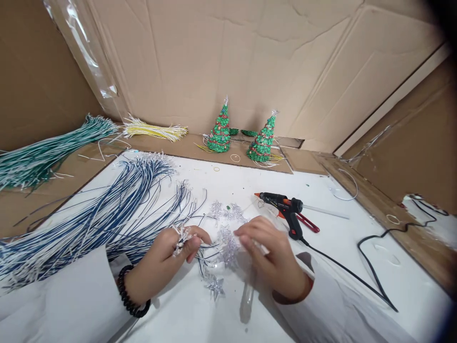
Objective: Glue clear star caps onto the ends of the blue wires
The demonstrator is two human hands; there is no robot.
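My left hand (178, 247) is closed around a bunch of small clear-tipped LED lights (181, 239); their thin blue and white wires trail out below the fingers. Close to it, my right hand (269, 252) has its thumb and fingers drawn together at a pile of clear plastic stars (228, 245). Whatever lies between those right fingertips is too small or hidden to make out. One silvery clear star (215, 287) rests on the white table in front of the left hand. A transparent tube-like piece (247, 302) lies below the right hand.
A black and orange glue gun (285, 207) lies to the right, its cord running along the table. Blue and white wires (107, 209) spread at left. Green wires (57, 147) and yellow wires (153, 129) lie behind. Two small Christmas trees (219, 131) stand at the cardboard wall.
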